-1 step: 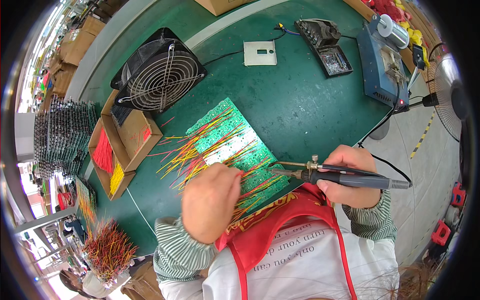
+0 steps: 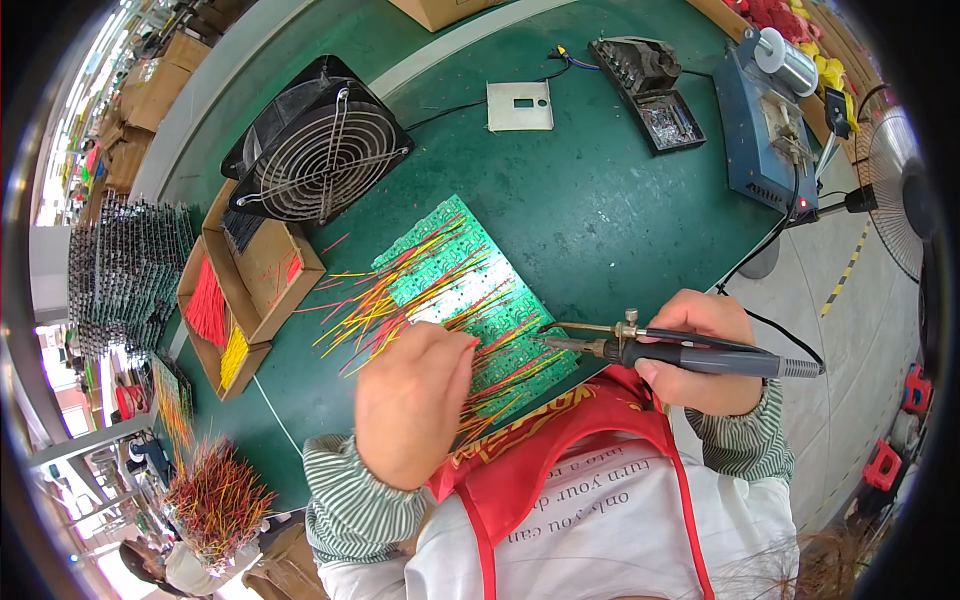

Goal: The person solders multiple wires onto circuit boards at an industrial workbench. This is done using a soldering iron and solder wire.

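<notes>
The green circuit board (image 2: 500,278) lies flat at the near edge of the table (image 2: 610,240), close against the worker's red apron (image 2: 520,490), and I see its long axis run aslant, one end aimed toward the table's far side and a little left, the other toward the near edge and a little right. Red and yellow wires (image 2: 362,318) fan across it, their loose ends pointing left and trailing past the board's left side. The soldering iron (image 2: 690,358) lies nearly level from side to side, tip leftward at the board's right border, cord end out toward the table's right edge. The hands are apart: the right hand (image 2: 714,316) is wrapped round the iron's handle, while the left hand (image 2: 415,400) hangs over the wires with fingers curled, and I can't tell whether they pinch one. Left of the board sit cardboard trays (image 2: 300,287) of cut wires, with a black fan (image 2: 325,150) just beyond them. A white plate (image 2: 520,118) lies toward the far edge, and a blue box (image 2: 745,145) with a solder spool (image 2: 787,63) stands by the far right corner.
</notes>
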Demonstrator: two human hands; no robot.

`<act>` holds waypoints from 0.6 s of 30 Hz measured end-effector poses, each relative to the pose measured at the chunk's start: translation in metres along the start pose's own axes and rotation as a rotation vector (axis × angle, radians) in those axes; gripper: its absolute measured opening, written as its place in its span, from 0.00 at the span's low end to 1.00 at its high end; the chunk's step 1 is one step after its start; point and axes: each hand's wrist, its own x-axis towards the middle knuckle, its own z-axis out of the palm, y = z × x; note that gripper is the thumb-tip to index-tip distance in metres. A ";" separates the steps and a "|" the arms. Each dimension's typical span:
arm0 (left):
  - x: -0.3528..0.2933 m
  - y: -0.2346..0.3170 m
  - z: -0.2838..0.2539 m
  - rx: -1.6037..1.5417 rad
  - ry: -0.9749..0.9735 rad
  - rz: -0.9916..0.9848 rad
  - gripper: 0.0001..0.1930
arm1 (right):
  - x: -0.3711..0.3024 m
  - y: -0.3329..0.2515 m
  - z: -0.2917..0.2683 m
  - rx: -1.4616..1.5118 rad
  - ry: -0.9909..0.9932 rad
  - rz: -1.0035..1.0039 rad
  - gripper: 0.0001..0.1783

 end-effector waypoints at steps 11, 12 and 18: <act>0.017 0.004 0.035 -0.144 -0.069 -0.013 0.05 | -0.002 0.003 -0.007 -0.075 0.061 -0.050 0.09; 0.018 0.004 0.035 -0.145 -0.071 -0.011 0.05 | -0.002 0.004 -0.008 -0.084 0.063 -0.060 0.09; 0.020 0.002 0.039 -0.143 -0.058 -0.004 0.05 | 0.003 0.005 -0.004 -0.100 0.066 -0.051 0.09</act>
